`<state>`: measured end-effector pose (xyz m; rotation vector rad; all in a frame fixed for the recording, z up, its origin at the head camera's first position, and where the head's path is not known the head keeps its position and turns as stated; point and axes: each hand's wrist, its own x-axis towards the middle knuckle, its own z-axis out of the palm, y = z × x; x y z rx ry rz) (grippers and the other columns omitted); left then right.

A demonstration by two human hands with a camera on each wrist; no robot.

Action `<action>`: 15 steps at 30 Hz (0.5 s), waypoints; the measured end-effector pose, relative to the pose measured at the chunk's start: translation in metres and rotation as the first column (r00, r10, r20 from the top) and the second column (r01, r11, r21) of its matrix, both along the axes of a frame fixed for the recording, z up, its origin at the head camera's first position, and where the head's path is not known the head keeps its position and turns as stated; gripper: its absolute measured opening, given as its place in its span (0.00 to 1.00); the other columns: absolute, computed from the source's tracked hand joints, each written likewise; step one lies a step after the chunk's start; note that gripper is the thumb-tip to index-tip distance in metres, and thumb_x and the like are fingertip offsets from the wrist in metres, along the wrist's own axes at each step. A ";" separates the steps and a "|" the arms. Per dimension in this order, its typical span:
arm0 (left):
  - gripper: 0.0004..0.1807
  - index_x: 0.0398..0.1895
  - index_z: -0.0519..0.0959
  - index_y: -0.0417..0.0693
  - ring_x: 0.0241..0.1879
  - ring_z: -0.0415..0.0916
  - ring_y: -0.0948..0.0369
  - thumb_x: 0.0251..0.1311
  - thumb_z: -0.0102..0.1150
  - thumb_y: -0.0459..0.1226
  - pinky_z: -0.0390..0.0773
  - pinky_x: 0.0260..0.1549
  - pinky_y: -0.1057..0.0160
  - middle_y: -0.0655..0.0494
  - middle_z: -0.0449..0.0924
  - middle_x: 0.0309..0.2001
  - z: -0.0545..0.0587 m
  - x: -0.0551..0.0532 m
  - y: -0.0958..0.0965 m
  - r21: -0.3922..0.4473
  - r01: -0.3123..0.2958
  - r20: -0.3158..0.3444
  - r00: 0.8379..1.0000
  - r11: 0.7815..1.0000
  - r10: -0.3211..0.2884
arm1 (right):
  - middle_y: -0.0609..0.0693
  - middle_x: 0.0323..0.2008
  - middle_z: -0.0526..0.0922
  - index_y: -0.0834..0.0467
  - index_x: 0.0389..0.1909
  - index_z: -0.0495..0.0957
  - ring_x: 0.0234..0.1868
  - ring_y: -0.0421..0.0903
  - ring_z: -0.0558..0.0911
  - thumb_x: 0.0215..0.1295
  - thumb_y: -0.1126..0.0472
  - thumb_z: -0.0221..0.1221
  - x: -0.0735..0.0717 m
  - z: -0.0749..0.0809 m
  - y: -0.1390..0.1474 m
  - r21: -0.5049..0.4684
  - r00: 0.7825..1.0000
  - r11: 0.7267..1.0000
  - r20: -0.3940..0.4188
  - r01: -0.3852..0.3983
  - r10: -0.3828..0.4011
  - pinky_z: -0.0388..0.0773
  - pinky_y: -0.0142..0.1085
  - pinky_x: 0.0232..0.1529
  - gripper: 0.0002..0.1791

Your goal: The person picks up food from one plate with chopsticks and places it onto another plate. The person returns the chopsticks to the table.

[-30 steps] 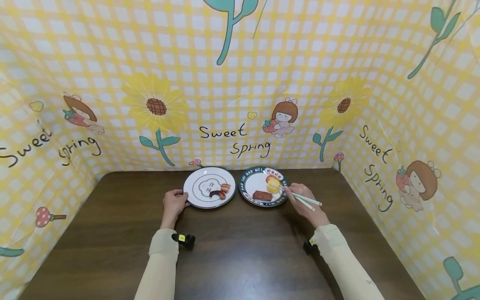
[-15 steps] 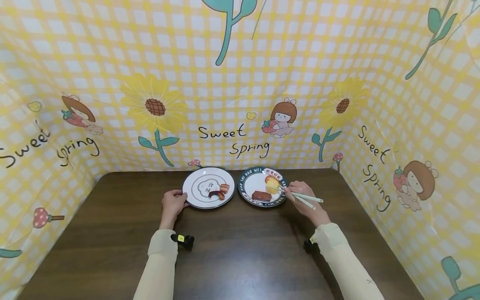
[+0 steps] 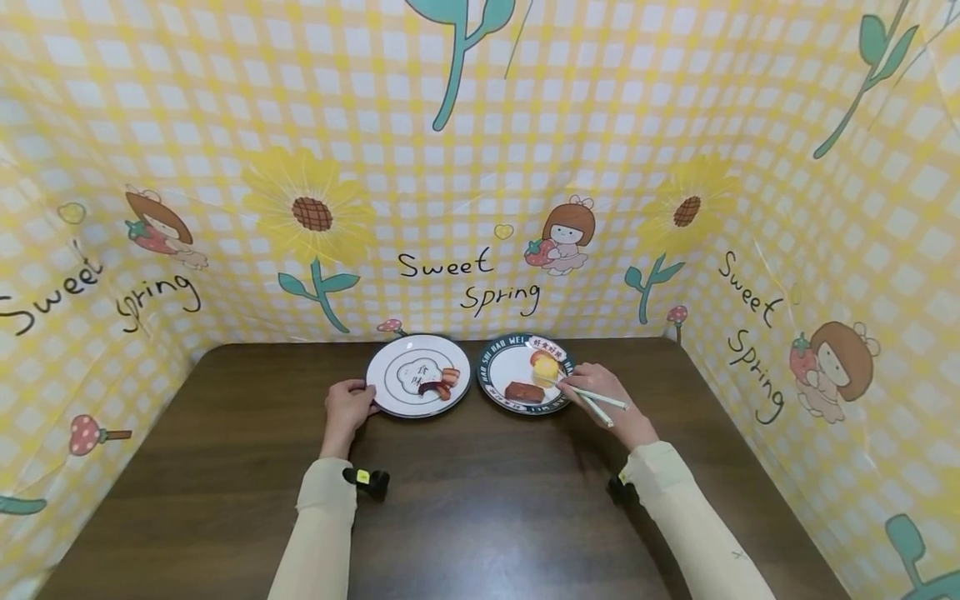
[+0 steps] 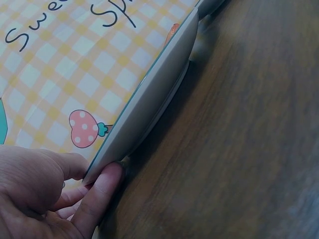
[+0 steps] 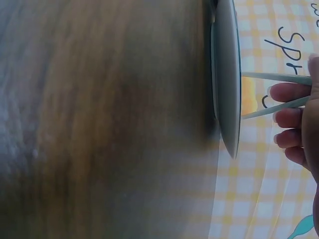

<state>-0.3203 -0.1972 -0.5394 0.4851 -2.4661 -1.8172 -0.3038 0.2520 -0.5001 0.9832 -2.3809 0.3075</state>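
Note:
My left hand pinches the left rim of a white plate. In the left wrist view the thumb lies over the rim and a finger is under it. Bacon-like strips lie on this plate. My right hand holds a pair of pale green chopsticks over a green-rimmed plate. Their tips straddle a yellow food piece, which lies against an orange-red round piece. A brown slab sits nearer the front. The right wrist view shows the chopsticks spread, their tips partly hidden by the rim.
Both plates stand side by side at the back of a dark wooden table. A yellow checked cloth with printed flowers and figures rises behind and along both sides. Each wrist carries a black camera.
My right hand has shifted slightly left, and the chopsticks' back ends have swung left and closer to the hand. My left hand and both plates stay where they were.

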 end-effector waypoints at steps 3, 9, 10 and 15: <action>0.25 0.65 0.71 0.26 0.27 0.80 0.69 0.70 0.55 0.35 0.85 0.28 0.72 0.29 0.80 0.54 0.001 0.001 0.001 0.001 0.000 0.004 1.000 1.000 0.000 | 0.50 0.28 0.84 0.58 0.30 0.89 0.31 0.47 0.79 0.66 0.60 0.65 -0.003 -0.002 -0.001 0.035 1.000 0.999 0.012 0.016 -0.016 0.80 0.41 0.36 0.08; 0.25 0.65 0.71 0.27 0.28 0.81 0.68 0.71 0.55 0.35 0.85 0.29 0.72 0.29 0.80 0.54 0.002 0.001 0.002 0.006 -0.003 0.017 1.000 1.000 0.003 | 0.49 0.23 0.80 0.60 0.25 0.86 0.27 0.47 0.75 0.66 0.63 0.64 -0.006 -0.003 -0.005 0.046 0.999 0.999 -0.016 -0.030 0.031 0.76 0.40 0.33 0.10; 0.25 0.65 0.71 0.27 0.28 0.81 0.67 0.71 0.55 0.35 0.85 0.29 0.72 0.29 0.80 0.54 0.002 0.001 0.002 0.006 -0.005 0.016 1.000 1.000 0.005 | 0.48 0.22 0.79 0.60 0.24 0.85 0.27 0.46 0.74 0.66 0.64 0.64 -0.006 -0.003 -0.006 0.044 0.999 0.998 -0.018 -0.033 0.033 0.76 0.39 0.34 0.10; 0.25 0.65 0.71 0.26 0.27 0.81 0.68 0.71 0.55 0.35 0.85 0.29 0.72 0.28 0.80 0.54 0.003 0.001 0.002 0.004 -0.003 0.007 1.000 1.000 0.003 | 0.47 0.21 0.77 0.59 0.22 0.83 0.27 0.46 0.73 0.67 0.65 0.62 -0.004 -0.001 -0.008 0.035 0.999 0.999 0.019 -0.033 0.033 0.75 0.39 0.34 0.12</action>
